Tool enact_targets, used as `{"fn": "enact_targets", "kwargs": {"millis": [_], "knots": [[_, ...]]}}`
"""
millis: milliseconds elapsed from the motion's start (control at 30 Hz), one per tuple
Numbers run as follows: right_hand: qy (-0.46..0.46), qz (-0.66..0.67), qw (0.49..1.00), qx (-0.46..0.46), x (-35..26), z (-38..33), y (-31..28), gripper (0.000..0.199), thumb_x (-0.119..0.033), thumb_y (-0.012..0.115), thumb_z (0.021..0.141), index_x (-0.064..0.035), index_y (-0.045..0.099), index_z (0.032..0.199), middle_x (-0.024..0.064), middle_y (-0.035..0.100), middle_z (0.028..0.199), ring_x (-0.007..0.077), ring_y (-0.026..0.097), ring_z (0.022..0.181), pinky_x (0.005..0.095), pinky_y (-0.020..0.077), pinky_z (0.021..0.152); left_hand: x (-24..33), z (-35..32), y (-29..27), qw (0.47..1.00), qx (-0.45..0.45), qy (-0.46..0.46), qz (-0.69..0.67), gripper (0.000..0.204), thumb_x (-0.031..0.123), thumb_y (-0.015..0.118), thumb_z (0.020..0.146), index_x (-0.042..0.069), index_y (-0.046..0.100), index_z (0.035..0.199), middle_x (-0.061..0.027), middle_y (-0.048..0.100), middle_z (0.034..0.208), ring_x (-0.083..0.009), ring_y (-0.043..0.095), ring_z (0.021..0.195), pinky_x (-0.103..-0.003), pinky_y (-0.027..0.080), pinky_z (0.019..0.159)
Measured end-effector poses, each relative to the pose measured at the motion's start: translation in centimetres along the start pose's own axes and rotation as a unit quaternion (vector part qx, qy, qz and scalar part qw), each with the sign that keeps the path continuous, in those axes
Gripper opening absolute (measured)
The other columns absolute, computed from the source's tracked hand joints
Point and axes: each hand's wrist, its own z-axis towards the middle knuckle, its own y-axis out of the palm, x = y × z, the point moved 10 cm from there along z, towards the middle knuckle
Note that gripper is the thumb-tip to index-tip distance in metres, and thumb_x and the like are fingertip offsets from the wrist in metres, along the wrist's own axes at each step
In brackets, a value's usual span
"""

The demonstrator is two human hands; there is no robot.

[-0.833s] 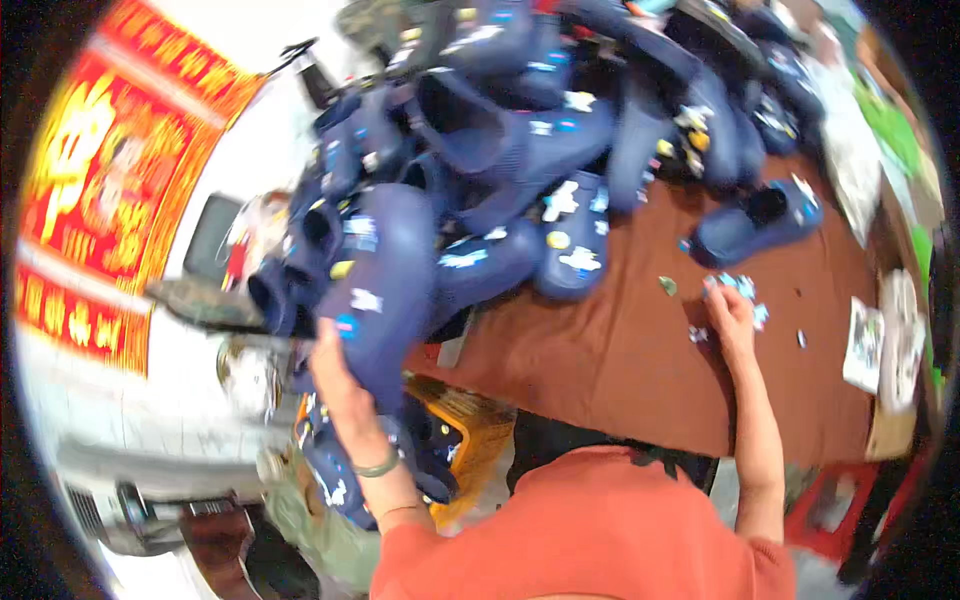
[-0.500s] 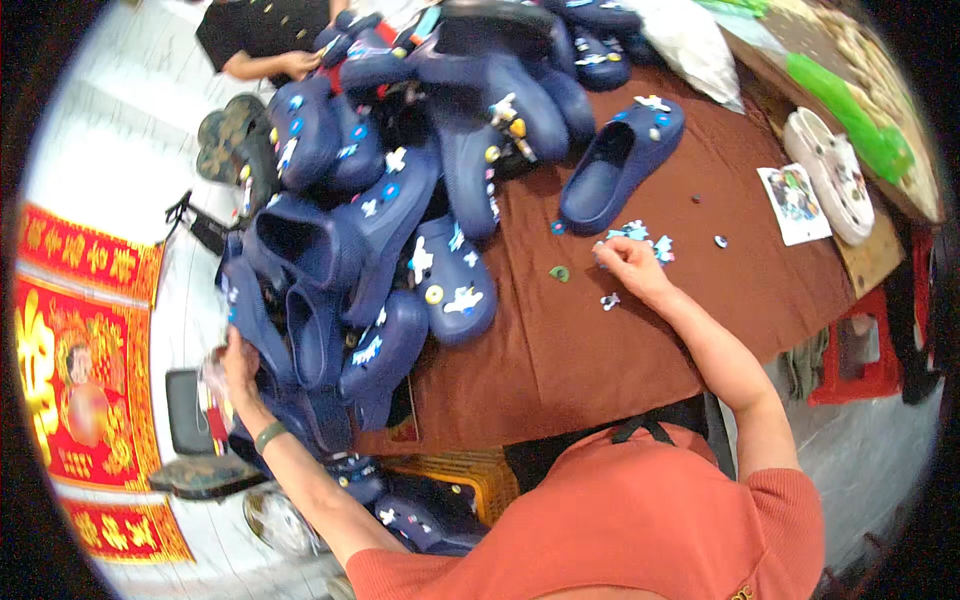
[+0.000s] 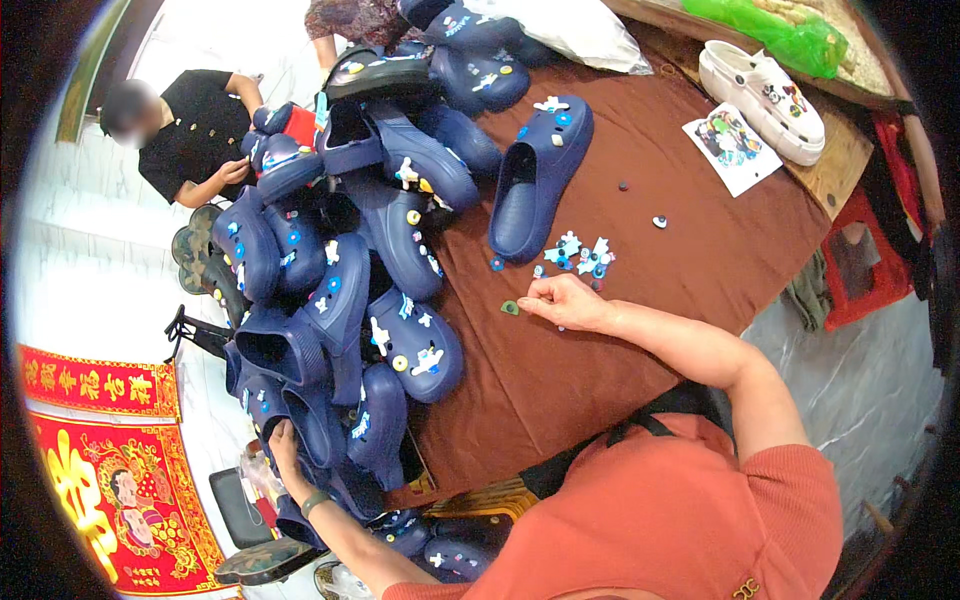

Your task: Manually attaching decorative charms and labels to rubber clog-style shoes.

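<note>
My left hand (image 3: pixel 286 455) is at the near left edge of a heap of navy clogs, its fingers closed around the rim of one clog (image 3: pixel 262 400); part of the fingers is hidden. Over the brown cloth, my right hand (image 3: pixel 568 302) is closed in a pinch beside a small green charm (image 3: pixel 510 308). What the pinch holds, if anything, is too small to make out. Just beyond that hand lies a cluster of blue and white shoe charms (image 3: pixel 590 255). A single navy clog (image 3: pixel 540 180) with charms on its toe rests farther out on the cloth (image 3: pixel 640 330).
A white clog (image 3: pixel 765 100) and a picture card (image 3: pixel 731 148) lie at the far right, near a green bag (image 3: pixel 770 30). Across the heap, a person in black (image 3: pixel 200 135) handles clogs. A dark stool (image 3: pixel 265 562) and a red crate (image 3: pixel 865 265) stand beside the table.
The view has turned, bringing more of the other person into sight. My right hand has moved left from the charm cluster toward the green charm. My left hand stays at the heap's edge.
</note>
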Motion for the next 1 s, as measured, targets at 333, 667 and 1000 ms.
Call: {"fn": "enact_targets", "kwargs": {"millis": [333,667,1000], "knots": [[0.067,0.013,0.997,0.031,0.2,1.9,-3.9,0.052,-0.049,0.052,0.093,-0.0055,0.067,0.069,0.0028,0.062,0.061,0.0124,0.056,0.056,0.0309,0.0465,0.057,0.7,-1.4,2.2,0.993,-0.049,0.097,0.042,0.028,0.02,0.054,0.091,-0.006,0.061,0.101,-0.0085,0.063,0.082,-0.0176,0.056,0.076,-0.032,0.045,0.071],[0.185,-0.481,0.851,0.098,-1.8,8.4,-14.7,0.095,-0.079,0.028,0.082,0.0059,0.07,0.09,0.0274,0.067,0.09,0.0376,0.065,0.096,0.0432,0.0452,0.091,7.0,-8.0,0.5,0.977,0.154,0.082,0.126,0.031,0.023,0.056,0.09,0.002,0.065,0.111,-0.0187,0.066,0.107,-0.0297,0.064,0.102,-0.035,0.047,0.089],[0.174,-0.313,0.928,0.101,2.7,10.7,-17.8,0.067,-0.048,0.031,0.093,0.0075,0.062,0.074,0.0228,0.061,0.063,0.0362,0.065,0.066,0.0458,0.0477,0.068,2.1,-20.6,-2.8,0.982,0.176,0.018,0.072,0.031,0.024,0.058,0.092,0.0,0.065,0.111,-0.016,0.069,0.103,-0.0196,0.066,0.095,-0.029,0.048,0.086]]}}
